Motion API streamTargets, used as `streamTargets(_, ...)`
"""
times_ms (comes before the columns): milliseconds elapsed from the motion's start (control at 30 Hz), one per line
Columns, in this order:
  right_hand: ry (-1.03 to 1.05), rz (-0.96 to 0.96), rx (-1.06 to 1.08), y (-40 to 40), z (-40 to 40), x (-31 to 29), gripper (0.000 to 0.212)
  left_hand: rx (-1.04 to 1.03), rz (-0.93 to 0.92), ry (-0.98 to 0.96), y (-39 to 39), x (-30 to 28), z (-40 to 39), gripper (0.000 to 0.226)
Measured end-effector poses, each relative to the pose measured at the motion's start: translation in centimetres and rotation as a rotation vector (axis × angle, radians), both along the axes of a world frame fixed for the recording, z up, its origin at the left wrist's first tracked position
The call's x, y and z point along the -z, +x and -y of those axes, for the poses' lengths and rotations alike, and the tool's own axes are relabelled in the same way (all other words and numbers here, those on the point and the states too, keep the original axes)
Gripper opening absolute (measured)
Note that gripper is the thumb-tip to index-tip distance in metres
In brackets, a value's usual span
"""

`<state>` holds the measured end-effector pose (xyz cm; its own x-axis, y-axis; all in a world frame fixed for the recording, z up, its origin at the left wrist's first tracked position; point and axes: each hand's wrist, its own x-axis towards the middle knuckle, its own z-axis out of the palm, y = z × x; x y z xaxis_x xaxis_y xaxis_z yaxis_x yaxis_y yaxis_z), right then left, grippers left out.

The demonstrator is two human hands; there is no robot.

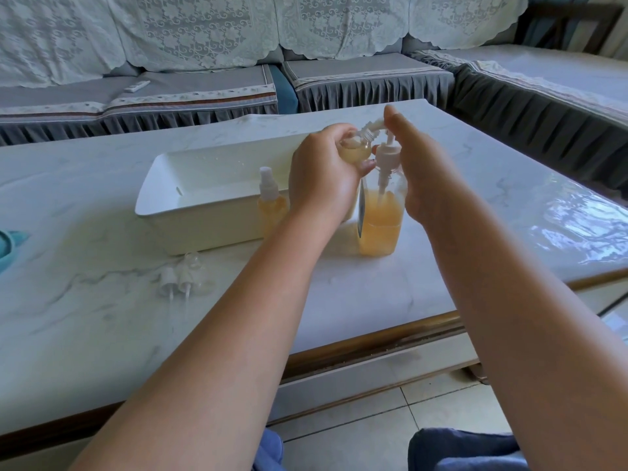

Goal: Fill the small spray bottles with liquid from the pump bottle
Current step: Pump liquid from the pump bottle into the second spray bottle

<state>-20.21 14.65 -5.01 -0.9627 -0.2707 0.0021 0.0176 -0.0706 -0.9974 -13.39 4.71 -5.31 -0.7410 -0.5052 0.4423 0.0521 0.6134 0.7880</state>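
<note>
A clear pump bottle (pixel 380 226), about half full of orange liquid, stands on the marble table. My left hand (pixel 323 178) grips a small clear bottle (pixel 356 149), tilted with its open neck under the white pump spout (pixel 373 125). A little orange liquid shows inside it. My right hand (pixel 421 164) rests on the pump head, thumb up and fingers over the top. A small capped spray bottle (pixel 270 202) filled with orange liquid stands left of my left wrist.
A white rectangular tray (pixel 163 205) sits behind the bottles. Two loose spray caps (pixel 178 278) lie on the table to the front left. A teal object (pixel 8 248) is at the left edge. Sofas surround the table.
</note>
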Motion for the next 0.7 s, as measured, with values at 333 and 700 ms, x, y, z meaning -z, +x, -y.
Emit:
streamTargets(333,-0.003,0.005,-0.012,0.22,-0.05,-0.28,0.069,-0.009,0.01,-0.019,0.0,-0.08,-0.02,0.048)
streamTargets(700,-0.037,0.012,0.119,-0.28,0.03,0.24,0.05,-0.011,0.054,-0.041,-0.24,0.52,0.04,0.042)
